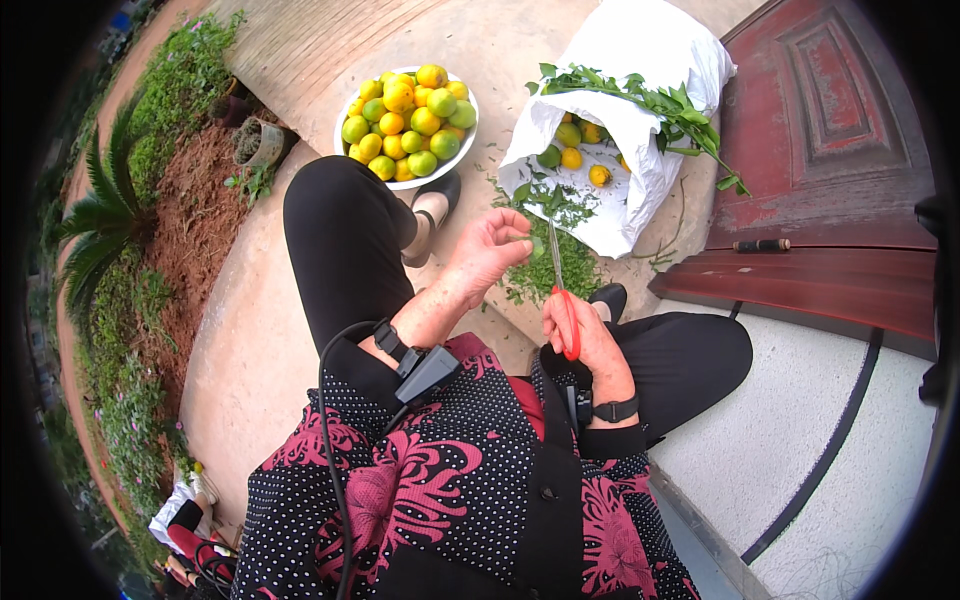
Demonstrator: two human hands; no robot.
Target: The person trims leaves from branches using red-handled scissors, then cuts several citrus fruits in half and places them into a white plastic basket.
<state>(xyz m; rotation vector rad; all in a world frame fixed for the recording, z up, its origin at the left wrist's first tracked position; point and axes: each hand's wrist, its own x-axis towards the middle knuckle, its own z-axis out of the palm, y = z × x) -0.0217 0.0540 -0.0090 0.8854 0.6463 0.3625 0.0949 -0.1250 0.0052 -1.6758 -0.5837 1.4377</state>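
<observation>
My left hand (488, 252) is closed in a pinch on a small green leafy sprig (537, 247). Red-handled scissors (563, 300) are in my right hand (588, 338), its fingers wrapped round the handles. Their blades point away from me, close to the sprig's leaves; I cannot tell whether they touch it. Below both hands, cut green leaves (560, 268) lie scattered on the ground. Just beyond them lies a white sack (640, 215), its mouth toward me, with several green and orange citrus fruits (571, 158) inside. A long leafy branch (690, 118) rests across the sack.
To the far left of my hands stands a white basin (472, 140) heaped with green and orange citrus fruits (412, 120). A worn red wooden door (830, 130) is on the right. Planted soil (190, 250) and a potted plant (262, 145) border the paving on the left.
</observation>
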